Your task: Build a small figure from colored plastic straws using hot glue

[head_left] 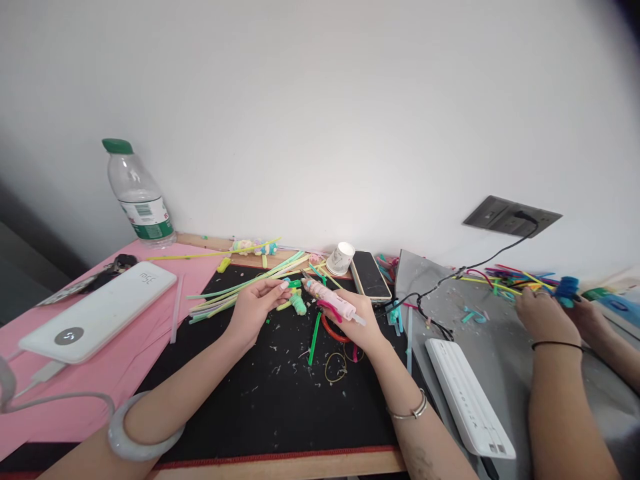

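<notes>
Above the black rectangular mat (225,400), we have a small bright-green, strip-like piece (295,283) pinched between the left hand's (257,303) thumb and fingers. We judge it light, soft and easily bent, best taken by its edge, clear of the nozzle. Our right hand (359,319) grasps a pink, patterned plastic glue gun (333,301), its tip just beside the piece; we expect a stiff body and perhaps a hot nozzle, so the handle is the place to hold. Both forearms reach forward, converging, with the wrists raised over the mat.
</notes>
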`<state>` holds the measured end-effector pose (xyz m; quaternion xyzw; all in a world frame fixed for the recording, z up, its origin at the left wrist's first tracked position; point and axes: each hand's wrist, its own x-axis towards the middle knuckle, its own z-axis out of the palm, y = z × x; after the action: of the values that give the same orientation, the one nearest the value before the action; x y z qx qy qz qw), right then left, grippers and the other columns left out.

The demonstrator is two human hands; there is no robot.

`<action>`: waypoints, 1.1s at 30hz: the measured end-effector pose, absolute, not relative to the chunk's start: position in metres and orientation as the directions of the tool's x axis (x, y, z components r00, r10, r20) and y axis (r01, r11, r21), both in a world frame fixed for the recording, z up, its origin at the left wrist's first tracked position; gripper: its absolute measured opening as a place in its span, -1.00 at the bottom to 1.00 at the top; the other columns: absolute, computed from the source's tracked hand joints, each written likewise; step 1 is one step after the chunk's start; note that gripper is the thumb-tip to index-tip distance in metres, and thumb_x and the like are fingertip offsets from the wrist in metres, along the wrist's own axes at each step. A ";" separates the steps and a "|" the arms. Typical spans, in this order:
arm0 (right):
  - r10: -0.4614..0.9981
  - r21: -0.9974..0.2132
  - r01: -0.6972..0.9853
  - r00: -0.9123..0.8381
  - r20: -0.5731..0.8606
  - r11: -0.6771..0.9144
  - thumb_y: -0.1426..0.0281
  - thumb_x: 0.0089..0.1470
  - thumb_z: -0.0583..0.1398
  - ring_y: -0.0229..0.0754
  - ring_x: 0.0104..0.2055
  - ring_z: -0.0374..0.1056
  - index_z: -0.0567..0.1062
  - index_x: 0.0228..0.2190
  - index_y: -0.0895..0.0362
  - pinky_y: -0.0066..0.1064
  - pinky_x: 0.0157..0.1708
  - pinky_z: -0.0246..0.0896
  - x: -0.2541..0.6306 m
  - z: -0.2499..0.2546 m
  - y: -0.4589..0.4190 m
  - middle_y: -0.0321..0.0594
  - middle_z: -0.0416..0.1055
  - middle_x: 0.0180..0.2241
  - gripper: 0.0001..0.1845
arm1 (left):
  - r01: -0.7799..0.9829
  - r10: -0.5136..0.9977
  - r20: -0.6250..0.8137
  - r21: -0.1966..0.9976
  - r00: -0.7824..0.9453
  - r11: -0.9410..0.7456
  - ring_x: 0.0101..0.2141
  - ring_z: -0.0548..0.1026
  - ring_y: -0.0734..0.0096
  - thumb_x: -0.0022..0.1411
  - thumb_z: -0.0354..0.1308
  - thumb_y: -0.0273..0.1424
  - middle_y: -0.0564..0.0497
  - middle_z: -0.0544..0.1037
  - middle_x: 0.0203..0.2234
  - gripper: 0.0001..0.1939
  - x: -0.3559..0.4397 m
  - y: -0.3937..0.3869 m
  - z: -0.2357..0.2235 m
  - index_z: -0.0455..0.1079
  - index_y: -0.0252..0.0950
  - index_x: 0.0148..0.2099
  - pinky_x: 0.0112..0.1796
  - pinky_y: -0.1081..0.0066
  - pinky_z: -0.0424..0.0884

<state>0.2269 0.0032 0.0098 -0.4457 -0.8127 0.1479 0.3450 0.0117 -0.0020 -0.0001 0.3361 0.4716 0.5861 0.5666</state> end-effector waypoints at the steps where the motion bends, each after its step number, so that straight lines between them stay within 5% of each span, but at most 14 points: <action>1: 0.824 -0.547 0.620 -0.373 0.425 0.563 0.28 0.08 0.19 -0.32 -0.55 0.21 0.45 -0.47 0.15 -0.51 -0.50 0.08 0.226 0.010 0.003 -0.30 0.38 -0.56 -0.80 | -0.337 0.982 -0.135 0.938 -0.131 0.084 -0.37 0.56 0.30 -0.17 0.41 -0.18 -0.02 0.61 -0.49 -0.59 0.012 -0.002 0.000 0.50 -0.35 -0.31 -0.18 0.27 0.44; 33: 0.857 -0.559 0.658 -0.304 0.417 0.505 0.30 0.03 0.20 -0.31 -0.57 0.22 0.43 -0.51 0.14 -0.51 -0.53 0.08 0.221 0.011 0.001 -0.30 0.37 -0.58 -0.82 | -0.419 0.978 -0.153 0.905 -0.144 0.080 -0.36 0.56 0.33 -0.17 0.41 -0.24 -0.04 0.61 -0.46 -0.62 0.010 -0.001 -0.001 0.50 -0.35 -0.30 -0.15 0.28 0.45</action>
<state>0.2214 0.0009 0.0109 -0.4764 -0.7947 0.1429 0.3479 0.0099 -0.0008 -0.0011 0.3075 0.4544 0.6046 0.5775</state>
